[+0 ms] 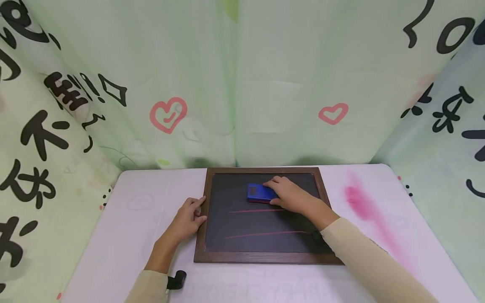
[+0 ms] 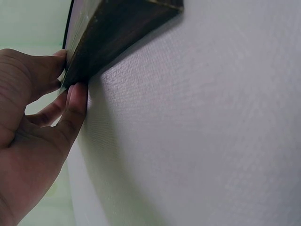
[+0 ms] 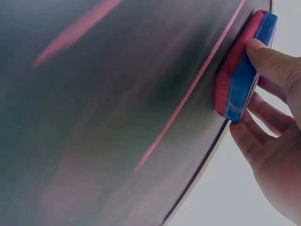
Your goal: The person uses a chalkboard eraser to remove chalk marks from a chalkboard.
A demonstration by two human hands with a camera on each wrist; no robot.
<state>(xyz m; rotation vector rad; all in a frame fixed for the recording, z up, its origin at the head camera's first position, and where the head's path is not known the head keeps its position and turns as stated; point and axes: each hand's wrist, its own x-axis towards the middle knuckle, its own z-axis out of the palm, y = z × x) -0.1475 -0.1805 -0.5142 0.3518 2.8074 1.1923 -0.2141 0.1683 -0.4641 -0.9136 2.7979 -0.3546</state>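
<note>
A small blackboard (image 1: 261,225) in a brown wooden frame lies on the white table, with two pink lines drawn across its dark surface. Near its upper part, my right hand (image 1: 291,194) grips a blue board eraser (image 1: 259,192) by its right end. The right wrist view shows the eraser's red felt side (image 3: 237,63) turned to the board, thumb on one edge and fingers on the other. At the board's left side, my left hand (image 1: 187,221) holds the wooden frame (image 2: 117,37) between thumb and fingers. Part of the lower right board is hidden under my right sleeve.
The white table (image 1: 151,202) carries a pink smear (image 1: 358,200) right of the board. A pale green cloth (image 1: 280,84) with black writing and red hearts hangs behind and at both sides. A black strap piece (image 1: 177,280) sits at my left wrist.
</note>
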